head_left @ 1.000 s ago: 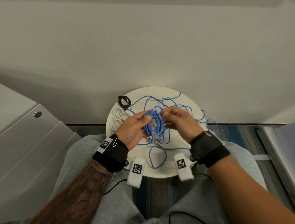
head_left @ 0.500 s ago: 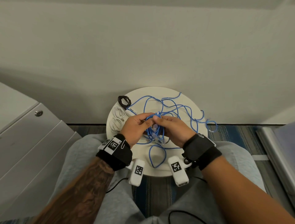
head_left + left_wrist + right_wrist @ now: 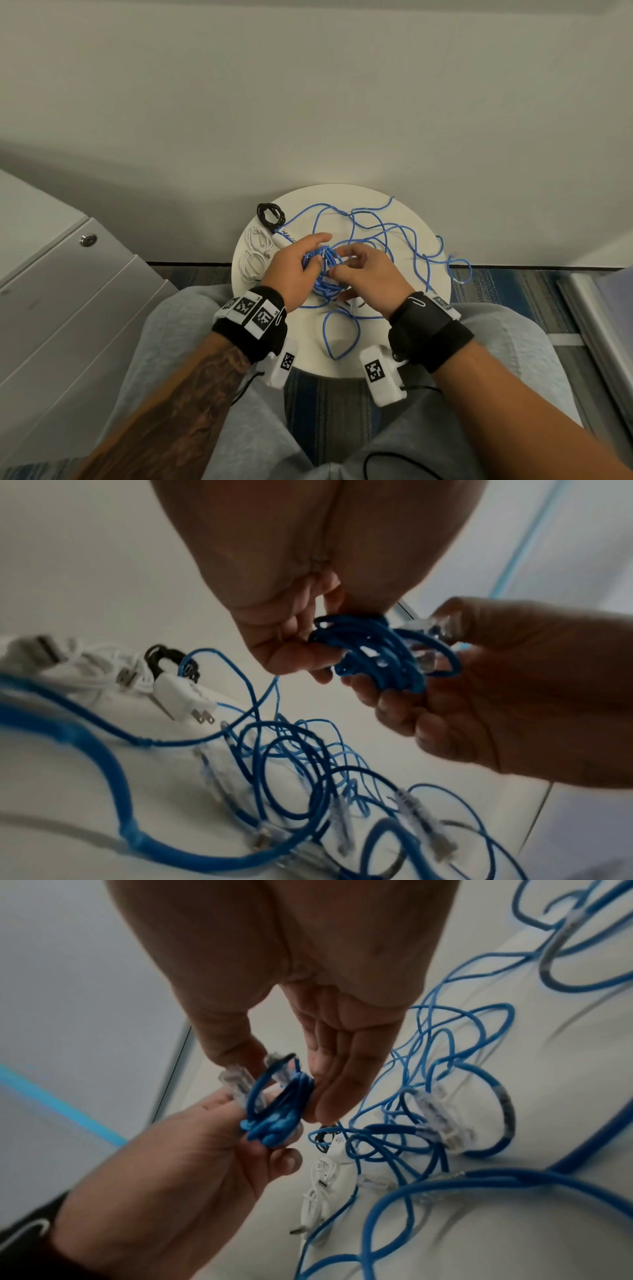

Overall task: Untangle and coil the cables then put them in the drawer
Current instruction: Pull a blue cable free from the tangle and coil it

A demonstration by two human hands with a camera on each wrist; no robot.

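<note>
White round table [image 3: 404,356] against plain wall [image 3: 308,102]

Soft even indoor light, no glare; my wrist views blurry near cables [image 3: 68,739], head view edges bowed.

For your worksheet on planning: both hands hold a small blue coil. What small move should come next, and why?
Probably tuck the clear plug through the blue coil to lock it: left hand and right hand both grip the wound loops, and the plug end sits loose at the rim.
</note>
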